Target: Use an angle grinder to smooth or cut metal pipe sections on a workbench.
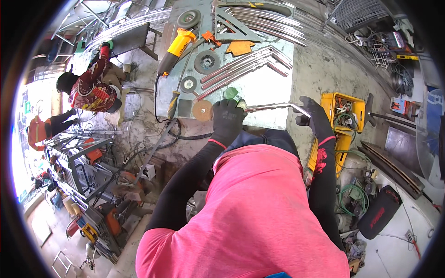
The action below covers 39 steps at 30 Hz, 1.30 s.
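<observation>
One co-worker (95,95) in a red patterned top and dark cap works off to your left, above a grey metal rack (79,162) crowded with tools. Next comes your worktable (276,88), where a yellow-and-black power tool (180,45) lies near the left edge, with a yellow-handled screwdriver (173,104) below it. Beside them you have a small grey disc (188,84), a brown disc (202,110) and a larger dark disc (207,62). Your gloved left hand (227,121) is at the table's near edge, just right of the brown disc, its fingers by a small pale round piece (241,104); you can't tell from here whether they are closed on it or on the rod. The bent metal rod (271,107) runs from that hand to your right, across the near edge, below several angled rods (250,69) lying on the table. Your gloved right hand (316,118), out past the table's right edge, has its fingers curled around the rod's bent end. Just right of it stands a yellow crate (327,107) of mixed parts.
</observation>
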Each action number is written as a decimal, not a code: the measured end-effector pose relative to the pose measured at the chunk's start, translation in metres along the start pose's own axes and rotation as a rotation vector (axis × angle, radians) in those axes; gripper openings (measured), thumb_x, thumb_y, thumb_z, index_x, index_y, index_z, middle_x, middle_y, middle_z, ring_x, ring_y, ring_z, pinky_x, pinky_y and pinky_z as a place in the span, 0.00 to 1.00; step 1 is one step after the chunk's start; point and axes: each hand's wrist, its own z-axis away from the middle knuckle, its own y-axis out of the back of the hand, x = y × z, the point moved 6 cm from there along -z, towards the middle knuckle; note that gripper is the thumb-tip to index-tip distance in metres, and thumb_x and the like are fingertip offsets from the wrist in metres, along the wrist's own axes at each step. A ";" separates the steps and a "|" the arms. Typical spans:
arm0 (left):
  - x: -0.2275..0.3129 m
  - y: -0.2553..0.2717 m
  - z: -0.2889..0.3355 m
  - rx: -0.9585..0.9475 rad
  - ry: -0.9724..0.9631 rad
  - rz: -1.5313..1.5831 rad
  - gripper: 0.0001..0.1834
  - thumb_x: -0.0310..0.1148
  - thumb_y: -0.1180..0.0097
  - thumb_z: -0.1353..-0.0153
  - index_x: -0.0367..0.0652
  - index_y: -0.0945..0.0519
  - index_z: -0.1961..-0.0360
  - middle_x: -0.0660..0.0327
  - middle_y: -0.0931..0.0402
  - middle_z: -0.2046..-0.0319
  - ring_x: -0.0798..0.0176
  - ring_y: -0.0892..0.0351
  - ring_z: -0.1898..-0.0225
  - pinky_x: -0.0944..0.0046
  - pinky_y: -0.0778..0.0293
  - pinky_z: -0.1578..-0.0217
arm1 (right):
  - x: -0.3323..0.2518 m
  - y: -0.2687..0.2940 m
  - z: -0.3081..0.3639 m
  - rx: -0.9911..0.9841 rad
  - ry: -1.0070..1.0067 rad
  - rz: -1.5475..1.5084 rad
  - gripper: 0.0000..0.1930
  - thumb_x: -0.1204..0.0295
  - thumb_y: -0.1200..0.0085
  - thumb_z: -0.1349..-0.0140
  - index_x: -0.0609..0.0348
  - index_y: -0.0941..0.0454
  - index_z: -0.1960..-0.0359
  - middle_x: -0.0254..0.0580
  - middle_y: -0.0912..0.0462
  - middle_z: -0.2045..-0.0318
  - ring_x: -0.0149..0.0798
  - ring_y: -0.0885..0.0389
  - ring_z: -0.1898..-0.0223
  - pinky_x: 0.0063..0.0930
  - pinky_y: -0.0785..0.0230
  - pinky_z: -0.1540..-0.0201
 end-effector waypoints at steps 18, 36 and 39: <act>0.163 0.049 -0.082 0.044 0.112 0.621 0.15 0.41 0.37 0.25 0.37 0.16 0.53 0.45 0.14 0.64 0.37 0.13 0.59 0.41 0.20 0.57 | -0.085 -0.012 -0.024 -0.235 0.477 -1.098 0.20 0.53 0.50 0.12 0.52 0.26 0.31 0.50 0.14 0.45 0.57 0.12 0.43 0.66 0.18 0.34; 0.233 0.030 -0.062 0.143 0.137 0.361 0.21 0.49 0.28 0.30 0.38 0.14 0.61 0.50 0.18 0.76 0.43 0.17 0.75 0.48 0.24 0.69 | -0.131 0.073 0.004 -0.423 0.543 -1.178 0.21 0.53 0.48 0.13 0.54 0.23 0.32 0.42 0.17 0.52 0.44 0.18 0.55 0.54 0.22 0.43; 0.244 0.023 -0.057 0.089 0.200 0.511 0.21 0.48 0.29 0.28 0.37 0.13 0.58 0.54 0.18 0.77 0.52 0.17 0.75 0.52 0.23 0.69 | -0.133 0.080 0.013 -0.533 0.555 -1.180 0.22 0.53 0.48 0.13 0.54 0.22 0.30 0.44 0.14 0.52 0.46 0.14 0.54 0.56 0.20 0.42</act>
